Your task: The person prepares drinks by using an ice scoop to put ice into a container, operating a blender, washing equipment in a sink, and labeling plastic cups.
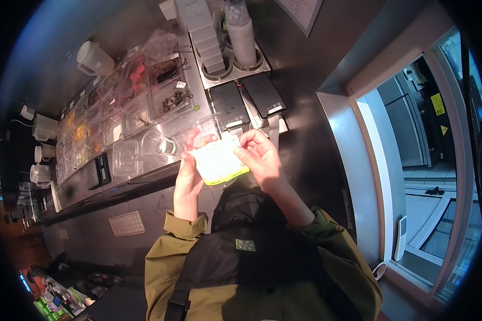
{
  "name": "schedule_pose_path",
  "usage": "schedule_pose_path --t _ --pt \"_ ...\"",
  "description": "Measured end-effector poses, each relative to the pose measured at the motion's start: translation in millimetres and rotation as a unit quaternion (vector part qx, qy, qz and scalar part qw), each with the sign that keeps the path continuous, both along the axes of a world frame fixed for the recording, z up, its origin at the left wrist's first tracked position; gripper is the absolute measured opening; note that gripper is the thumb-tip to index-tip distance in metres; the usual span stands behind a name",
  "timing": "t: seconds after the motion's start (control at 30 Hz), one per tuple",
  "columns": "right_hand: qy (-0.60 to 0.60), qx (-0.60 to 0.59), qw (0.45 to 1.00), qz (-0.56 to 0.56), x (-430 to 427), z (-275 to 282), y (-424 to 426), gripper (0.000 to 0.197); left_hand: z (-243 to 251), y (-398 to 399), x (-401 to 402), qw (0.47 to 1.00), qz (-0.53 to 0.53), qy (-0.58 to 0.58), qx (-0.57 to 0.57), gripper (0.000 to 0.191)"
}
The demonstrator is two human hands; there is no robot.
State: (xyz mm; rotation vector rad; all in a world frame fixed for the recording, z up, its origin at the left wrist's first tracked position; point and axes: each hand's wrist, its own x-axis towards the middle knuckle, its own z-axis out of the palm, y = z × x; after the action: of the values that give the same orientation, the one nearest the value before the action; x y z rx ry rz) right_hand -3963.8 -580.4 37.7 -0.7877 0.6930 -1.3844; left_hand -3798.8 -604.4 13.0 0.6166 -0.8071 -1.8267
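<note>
A bright, overexposed white label [219,158] with a yellow-green lower band bearing writing is held in front of my body. Below its band shows the rounded edge of a clear plastic container [224,185], apparently a cup; the label covers most of it. My left hand [189,170] grips this container from the left, thumb at the label's left edge and fingertips beyond its top. With thumb and curled fingers, my right hand [263,160] pinches the label's upper right side. A clear plastic jug or cup [158,142] stands on the steel counter left of my hands.
Lidded clear food tubs [136,112] fill the counter at left. Beyond my hands are two black flat devices [229,104] and stacked cups [242,42] in a holder. A white pitcher [94,58] stands behind the tubs. A small black scale [100,170] sits near the counter edge. At right is a framed window [429,160].
</note>
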Motion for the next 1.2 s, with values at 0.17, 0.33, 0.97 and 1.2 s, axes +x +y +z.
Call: schedule_pose_path --t 0.17,0.33,0.97,1.2 --pt "0.02 -0.004 1.0 -0.008 -2 -2 1 0.01 1 -1 -2 1.0 -0.01 0.01 -0.014 0.077" --pt "0.068 -0.014 0.997 -0.032 3 -11 -1 0.014 2 0 -3 1.0 -0.006 0.015 -0.023 0.079" --pt "0.146 -0.001 0.962 0.23 115 -157 -54 0.059 -25 81 86 0.934 0.325 -0.142 -0.051 0.09" --pt "0.431 -0.13 0.883 0.134 231 -207 -111 0.09 -32 139 233 0.881 0.436 -0.015 0.183 0.061"
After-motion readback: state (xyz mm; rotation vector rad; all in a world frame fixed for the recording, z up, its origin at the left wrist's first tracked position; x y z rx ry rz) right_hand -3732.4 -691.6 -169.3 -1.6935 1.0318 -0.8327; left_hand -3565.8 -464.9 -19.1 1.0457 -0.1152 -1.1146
